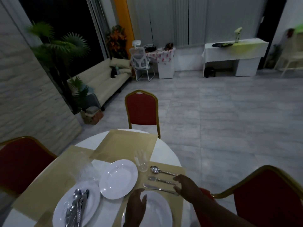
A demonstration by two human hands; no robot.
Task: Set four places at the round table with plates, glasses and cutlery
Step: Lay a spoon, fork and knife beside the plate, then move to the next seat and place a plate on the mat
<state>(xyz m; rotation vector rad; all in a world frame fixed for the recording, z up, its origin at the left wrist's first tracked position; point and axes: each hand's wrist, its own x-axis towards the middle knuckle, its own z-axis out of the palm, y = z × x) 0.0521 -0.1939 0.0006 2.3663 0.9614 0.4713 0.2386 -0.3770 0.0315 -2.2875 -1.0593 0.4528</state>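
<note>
The left hand [136,208] is hovering over or resting on the near plate [157,208] at the table's front edge, fingers loosely extended and gripping nothing; whether it is touching the plate is hard to tell. The right hand [185,184] is reaching in from the right with fingers spread and relaxed, its fingertips at the handle ends of the fork [161,180] and knife [159,189], holding neither.

The spoon [161,170], fork and knife are lying side by side on a tan placemat [177,168], handles pointing right, spoon farthest and knife nearest. A clear glass [141,161] is standing upright just beyond the spoon's bowl, at the placemat's far corner.

Left of the cutlery, a second white plate [118,179] is sitting empty near the middle of the table. Further left, a third plate [77,205] is carrying a loose bundle of cutlery [77,207] piled on it. Something clear and blurred, possibly more glasses [86,171], is standing just behind that plate; it is too smeared to be sure.

The round white table [165,151] is bearing other tan placemats, one lying at the far side [126,145]. Red chairs with gold frames are standing around it: one beyond [141,109], one at the left [23,161], one at the right [268,199].
</note>
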